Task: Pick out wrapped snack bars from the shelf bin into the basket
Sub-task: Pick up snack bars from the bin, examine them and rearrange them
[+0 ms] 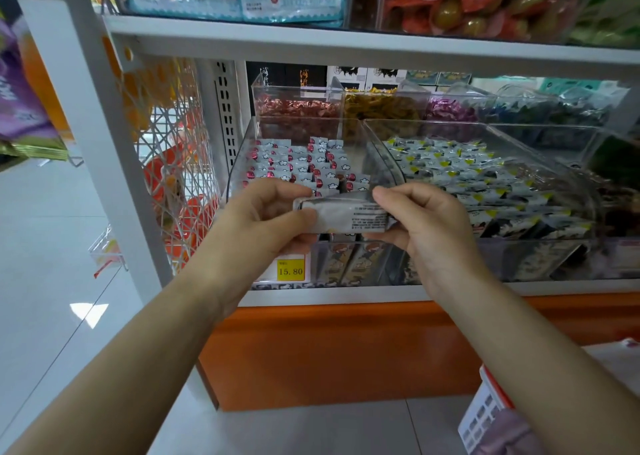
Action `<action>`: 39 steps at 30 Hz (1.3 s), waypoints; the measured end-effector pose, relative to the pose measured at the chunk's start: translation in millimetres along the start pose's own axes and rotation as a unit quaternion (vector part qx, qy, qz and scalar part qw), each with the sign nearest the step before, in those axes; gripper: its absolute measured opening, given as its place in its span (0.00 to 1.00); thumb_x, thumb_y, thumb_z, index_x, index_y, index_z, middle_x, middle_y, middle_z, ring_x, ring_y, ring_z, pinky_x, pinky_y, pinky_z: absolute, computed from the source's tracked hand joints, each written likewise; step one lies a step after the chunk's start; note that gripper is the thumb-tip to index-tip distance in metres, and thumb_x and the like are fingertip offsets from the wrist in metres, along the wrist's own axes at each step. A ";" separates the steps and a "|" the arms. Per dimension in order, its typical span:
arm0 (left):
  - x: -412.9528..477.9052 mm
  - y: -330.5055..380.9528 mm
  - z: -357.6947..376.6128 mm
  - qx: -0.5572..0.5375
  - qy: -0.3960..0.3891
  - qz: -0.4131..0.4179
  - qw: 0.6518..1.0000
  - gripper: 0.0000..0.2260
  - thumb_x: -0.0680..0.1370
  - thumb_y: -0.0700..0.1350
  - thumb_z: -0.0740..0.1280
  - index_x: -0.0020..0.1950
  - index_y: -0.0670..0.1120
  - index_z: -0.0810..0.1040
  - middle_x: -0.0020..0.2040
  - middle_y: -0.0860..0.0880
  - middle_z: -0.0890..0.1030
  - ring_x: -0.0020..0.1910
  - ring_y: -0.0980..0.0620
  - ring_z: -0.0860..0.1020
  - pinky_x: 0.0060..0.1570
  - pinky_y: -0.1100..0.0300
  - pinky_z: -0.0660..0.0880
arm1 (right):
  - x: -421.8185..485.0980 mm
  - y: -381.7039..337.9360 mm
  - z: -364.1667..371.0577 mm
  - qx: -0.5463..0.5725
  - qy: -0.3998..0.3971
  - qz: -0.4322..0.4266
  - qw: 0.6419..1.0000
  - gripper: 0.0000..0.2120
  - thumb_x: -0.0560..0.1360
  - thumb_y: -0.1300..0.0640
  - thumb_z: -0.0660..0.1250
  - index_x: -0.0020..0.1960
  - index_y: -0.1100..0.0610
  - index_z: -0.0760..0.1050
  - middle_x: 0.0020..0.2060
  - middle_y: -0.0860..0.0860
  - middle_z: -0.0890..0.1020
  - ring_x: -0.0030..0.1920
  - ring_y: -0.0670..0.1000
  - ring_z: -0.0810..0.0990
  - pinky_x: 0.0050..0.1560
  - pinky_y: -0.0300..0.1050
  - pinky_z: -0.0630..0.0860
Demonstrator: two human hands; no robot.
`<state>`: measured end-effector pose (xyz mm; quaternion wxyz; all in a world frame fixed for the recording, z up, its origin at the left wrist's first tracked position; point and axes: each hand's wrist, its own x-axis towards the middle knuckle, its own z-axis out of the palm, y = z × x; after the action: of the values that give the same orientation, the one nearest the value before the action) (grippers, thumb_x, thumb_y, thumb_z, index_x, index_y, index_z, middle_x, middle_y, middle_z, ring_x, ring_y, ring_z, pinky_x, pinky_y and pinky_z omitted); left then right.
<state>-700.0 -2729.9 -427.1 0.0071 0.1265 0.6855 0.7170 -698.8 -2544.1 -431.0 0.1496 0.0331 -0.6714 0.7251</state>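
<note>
1 wrapped snack bar (343,215) held level by both ends. Fingers and thumb of the left hand (266,219) curled round the left end; thumb and fingers of the right hand (426,226) pinching the right end. Just beyond the fingertips: the clear shelf bin (239,157), holding many more wrapped bars. Beyond and right of the right fingers: a neighbouring bin (568,191) of yellow-marked packs. Well below and right of the right fingers, at the frame edge: the basket (485,416), only partly visible. Judged risk 1: slip on the glossy wrapper on early release by 1 hand without a firmer grip from the other; likely result, a fall to the floor. Judged risk 2: missed drop, caused by the long reach down to that basket. Carry low over the rim before releasing.
</note>
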 end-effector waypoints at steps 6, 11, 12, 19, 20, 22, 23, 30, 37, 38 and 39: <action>-0.7 -0.8 4.8 0.011 0.026 -0.017 0.999 0.03 0.75 0.41 0.66 0.41 0.44 0.75 0.34 0.50 0.81 0.32 0.50 0.80 0.30 0.63 0.76 | -3.2 1.5 3.7 -0.060 -0.001 -0.063 0.996 0.09 0.74 0.62 0.68 0.35 0.61 0.77 0.33 0.58 0.81 0.34 0.51 0.82 0.31 0.43 0.80; -0.6 0.9 2.8 0.018 0.054 -0.020 0.998 0.07 0.76 0.44 0.66 0.39 0.45 0.75 0.30 0.52 0.80 0.29 0.52 0.80 0.27 0.64 0.75 | -4.7 1.5 7.6 -0.110 0.006 -0.125 0.986 0.10 0.73 0.58 0.70 0.34 0.57 0.77 0.35 0.63 0.79 0.39 0.62 0.79 0.39 0.57 0.79; -0.2 0.9 2.2 0.015 0.056 -0.026 0.998 0.07 0.76 0.45 0.66 0.38 0.45 0.75 0.30 0.52 0.80 0.29 0.51 0.80 0.26 0.63 0.75 | -5.1 1.0 8.1 -0.123 0.011 -0.138 0.983 0.09 0.73 0.57 0.70 0.34 0.56 0.78 0.34 0.60 0.79 0.38 0.61 0.79 0.39 0.57 0.78; 0.9 0.1 0.0 -0.025 0.045 -0.058 0.997 0.07 0.74 0.46 0.68 0.38 0.45 0.76 0.36 0.46 0.84 0.32 0.48 0.82 0.26 0.64 0.75 | -4.0 2.9 7.9 -0.076 0.003 -0.101 0.992 0.09 0.74 0.58 0.69 0.35 0.59 0.79 0.35 0.60 0.81 0.40 0.61 0.81 0.38 0.58 0.80; 0.9 -0.9 1.0 -0.026 0.038 -0.051 0.998 0.08 0.73 0.49 0.68 0.40 0.45 0.77 0.39 0.44 0.84 0.33 0.48 0.82 0.27 0.65 0.75 | -3.5 4.0 7.1 -0.050 0.006 -0.080 0.996 0.09 0.74 0.58 0.69 0.36 0.58 0.79 0.34 0.54 0.82 0.37 0.56 0.83 0.35 0.50 0.81; 0.9 -3.7 4.1 -0.009 0.024 -0.032 0.999 0.14 0.68 0.52 0.68 0.47 0.44 0.78 0.42 0.42 0.83 0.37 0.49 0.82 0.33 0.65 0.77 | -2.8 7.1 6.4 0.001 0.015 -0.032 0.999 0.08 0.75 0.58 0.68 0.37 0.59 0.79 0.31 0.48 0.83 0.33 0.48 0.83 0.31 0.39 0.79; 1.1 -5.2 5.4 0.007 0.018 -0.025 1.000 0.17 0.67 0.52 0.68 0.51 0.44 0.78 0.43 0.42 0.83 0.39 0.50 0.82 0.36 0.64 0.78 | -2.1 8.6 6.3 0.022 0.024 -0.010 0.999 0.09 0.75 0.58 0.67 0.37 0.59 0.79 0.31 0.48 0.83 0.32 0.48 0.83 0.31 0.38 0.79; 3.5 -7.4 7.7 0.046 0.071 -0.010 0.996 0.12 0.80 0.49 0.58 0.47 0.44 0.78 0.32 0.50 0.82 0.30 0.55 0.79 0.32 0.63 0.77 | -1.2 6.8 10.4 0.114 -0.096 0.026 0.988 0.08 0.75 0.56 0.66 0.50 0.58 0.81 0.49 0.55 0.83 0.49 0.53 0.82 0.44 0.44 0.80; 7.9 -0.2 14.8 0.168 0.075 0.012 0.983 0.21 0.81 0.54 0.54 0.42 0.40 0.77 0.28 0.49 0.82 0.19 0.57 0.70 0.21 0.66 0.68 | 6.0 2.4 16.3 -0.048 -0.039 -0.002 0.998 0.12 0.78 0.58 0.63 0.56 0.65 0.74 0.45 0.57 0.83 0.40 0.54 0.84 0.47 0.53 0.81; 13.1 2.9 15.4 0.163 0.075 0.007 0.984 0.21 0.81 0.54 0.54 0.43 0.40 0.77 0.29 0.47 0.82 0.19 0.57 0.70 0.20 0.67 0.67 | 12.2 -1.3 14.4 -0.035 -0.026 0.007 0.999 0.11 0.77 0.59 0.63 0.55 0.66 0.74 0.44 0.57 0.83 0.39 0.53 0.84 0.44 0.50 0.82; 20.3 6.1 15.2 0.170 0.081 0.007 0.982 0.20 0.81 0.55 0.54 0.45 0.41 0.77 0.32 0.46 0.83 0.20 0.57 0.71 0.20 0.67 0.67 | 19.5 -5.6 12.2 -0.024 -0.012 0.015 1.000 0.10 0.77 0.60 0.64 0.53 0.66 0.75 0.43 0.57 0.83 0.38 0.51 0.84 0.42 0.46 0.82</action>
<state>-715.8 -2711.6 -417.2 -0.0750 0.0725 0.7945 0.5983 -717.8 -2552.5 -419.5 0.1311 0.0285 -0.6910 0.7103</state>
